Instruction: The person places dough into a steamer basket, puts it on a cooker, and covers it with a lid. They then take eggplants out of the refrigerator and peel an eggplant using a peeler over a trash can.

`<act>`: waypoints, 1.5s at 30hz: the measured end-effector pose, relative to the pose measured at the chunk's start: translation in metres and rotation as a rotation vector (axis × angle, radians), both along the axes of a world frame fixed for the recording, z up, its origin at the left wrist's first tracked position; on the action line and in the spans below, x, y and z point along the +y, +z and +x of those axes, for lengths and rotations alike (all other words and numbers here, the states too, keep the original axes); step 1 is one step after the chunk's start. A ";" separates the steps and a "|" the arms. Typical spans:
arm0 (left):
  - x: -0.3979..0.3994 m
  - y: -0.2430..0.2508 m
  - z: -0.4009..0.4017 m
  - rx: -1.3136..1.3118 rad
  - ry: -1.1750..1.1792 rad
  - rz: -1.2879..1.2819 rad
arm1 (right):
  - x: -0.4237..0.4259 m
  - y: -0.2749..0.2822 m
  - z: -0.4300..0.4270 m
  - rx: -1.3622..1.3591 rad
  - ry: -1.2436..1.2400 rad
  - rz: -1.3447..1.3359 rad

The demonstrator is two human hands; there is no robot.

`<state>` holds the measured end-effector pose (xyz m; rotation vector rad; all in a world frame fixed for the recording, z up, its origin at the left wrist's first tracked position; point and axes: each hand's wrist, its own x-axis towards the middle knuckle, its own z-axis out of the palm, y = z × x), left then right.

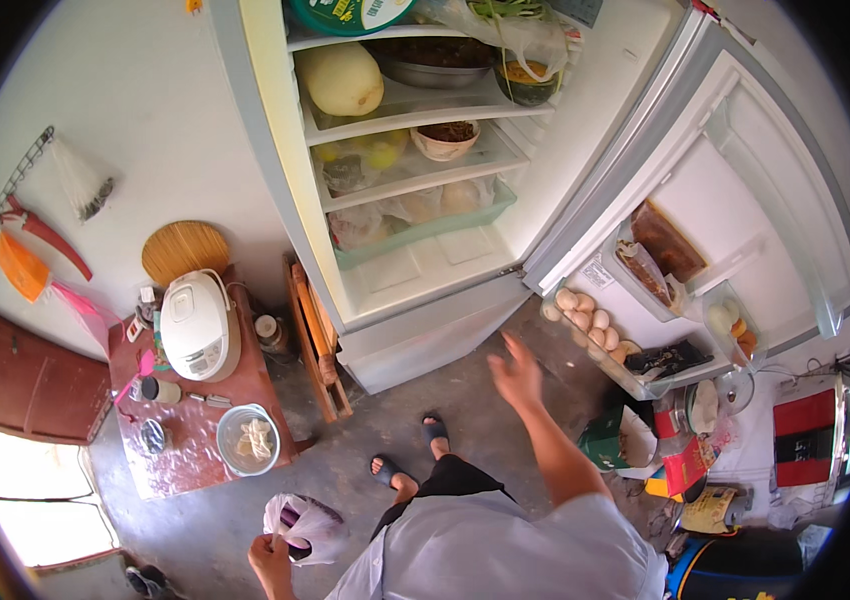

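My left hand (272, 559) grips the top of a thin white plastic bag (320, 531) with dark purple produce showing inside, perhaps eggplants. My right hand (518, 375) is held out with fingers apart and nothing in it, in front of the open refrigerator's lower panel (436, 337). On the refrigerator shelves are a pale round melon (342, 79), a metal basin (432, 71) of dark food, a cut pumpkin (527, 81), a bowl (446, 140) and several bagged items. The open door (762, 180) holds eggs (586, 319) and packets in its racks.
At left, a reddish table (192, 420) carries a white rice cooker (199, 326), jars and a light-blue basin (248, 441). A folded wooden item (314, 337) leans beside the refrigerator. Boxes and bags, among them a green carton (608, 439), crowd the right below the door.
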<state>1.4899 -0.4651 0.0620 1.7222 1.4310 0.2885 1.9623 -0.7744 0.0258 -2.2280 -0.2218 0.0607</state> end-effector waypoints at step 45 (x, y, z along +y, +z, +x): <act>-0.142 -0.213 -0.408 -0.545 1.759 -0.458 | 0.149 0.056 -0.133 -0.220 -0.522 -0.185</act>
